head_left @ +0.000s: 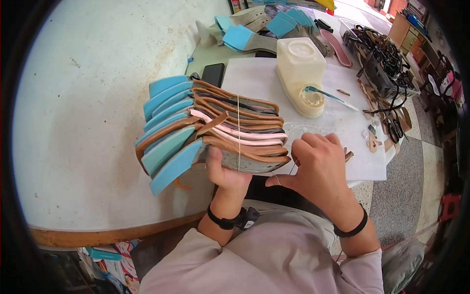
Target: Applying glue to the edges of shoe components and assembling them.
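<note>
A thick stack of shoe insoles point(245, 132), with brown and pink edges and blue heel pieces, is held on its side over the table. My left hand point(225, 171) grips the stack from below, its thumb against the nearest grey insole; the other fingers are hidden. A thin white string point(239, 125) runs across the stack near its middle. Just right of the stack, my right hand point(318, 164) is closed with the fingers curled, and the loose length of string passes between its thumb and fingers. A narrow brown strip point(214, 124) sticks out from among the insoles.
Behind the stack stand a cream plastic container point(299, 66) with a blue-handled brush point(333, 96) across its opening, and a dark phone point(213, 75). More blue-heeled insoles point(238, 37) lie at the back. At right are a bin of dark straps point(382, 56) and scissors point(393, 128).
</note>
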Demonstrator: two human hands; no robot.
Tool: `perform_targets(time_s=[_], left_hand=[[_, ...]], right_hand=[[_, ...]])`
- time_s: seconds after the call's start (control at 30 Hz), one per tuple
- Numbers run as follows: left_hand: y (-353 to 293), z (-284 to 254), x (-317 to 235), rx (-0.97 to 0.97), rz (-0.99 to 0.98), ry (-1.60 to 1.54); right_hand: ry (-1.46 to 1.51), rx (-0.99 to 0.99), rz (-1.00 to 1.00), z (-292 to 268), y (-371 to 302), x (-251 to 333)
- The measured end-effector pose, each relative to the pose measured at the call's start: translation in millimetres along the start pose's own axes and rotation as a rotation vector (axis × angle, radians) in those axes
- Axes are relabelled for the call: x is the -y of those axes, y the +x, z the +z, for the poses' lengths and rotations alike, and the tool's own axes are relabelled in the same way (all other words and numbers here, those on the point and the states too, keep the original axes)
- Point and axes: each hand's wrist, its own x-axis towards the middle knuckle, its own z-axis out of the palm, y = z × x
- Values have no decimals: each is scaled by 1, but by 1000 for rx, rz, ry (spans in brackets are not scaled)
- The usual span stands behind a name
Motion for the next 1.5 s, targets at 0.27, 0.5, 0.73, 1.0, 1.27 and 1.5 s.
perform_targets(time_s=[0.27,0.5,0.73,1.0,1.27,1.5], left_hand=[[-4,-6,4,121,37,14],[-7,-18,8,160,20,-6],[-11,-23,11,241,15,170],[-10,-48,28,199,150,214],[-10,-59,29,136,86,157],[-14,-35,7,322,-103,236]], right_hand=[[-155,-19,-164,-4,15,-7],[-139,15,-158,-2,22,-16],[-206,90,-192,4,27,-21],[-285,206,-85,1,36,-15],[-264,211,-96,6,39,-10],[-193,218,-94,16,36,-24]])
